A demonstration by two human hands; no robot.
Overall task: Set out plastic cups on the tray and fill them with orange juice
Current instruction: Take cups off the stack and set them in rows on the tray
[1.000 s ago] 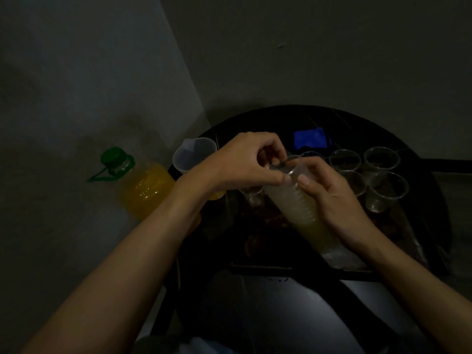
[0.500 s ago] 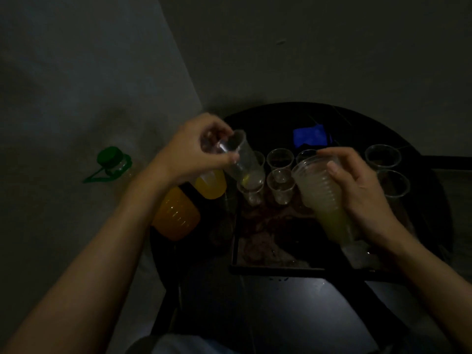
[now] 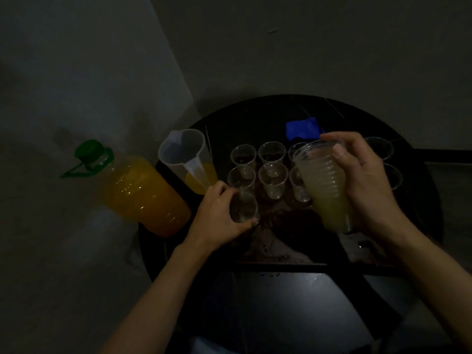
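Head view, very dim. Your left hand (image 3: 217, 221) is wrapped round one clear cup (image 3: 244, 209) at centre frame, over the near-left part of the tray (image 3: 293, 263). I can't tell whether the cup's base is down on the tray or just above it.

Your right hand (image 3: 367, 185) grasps the stack of cups (image 3: 323, 185), held tilted above the right half of the tray with the thumb up near the top rim.

The set-out cups (image 3: 272, 178) stand upright in rows just beyond your left hand, and more show at right frame behind your right hand. All look empty.

Handling:
- **Single cups:** they are likely thin, very light and springy. Pinch the mid wall lightly, since a hard squeeze would buckle it. An empty one probably tips at a nudge, so set it down flat.
- **Stack:** nested cups tend to stick. Hold the ribbed middle and peel from the rim.
- **Juice bottle (image 3: 143, 195):** it sits at left frame with its green cap (image 3: 89, 149) on and looks nearly full, so expect it to be heavy. Support the body, not only the loop by the neck.
- **Jug (image 3: 182, 152):** it stands between the bottle and the tray with a little juice at the bottom, so it should be light.

A blue cloth (image 3: 302, 129) lies at upper centre on the table (image 3: 255, 113).
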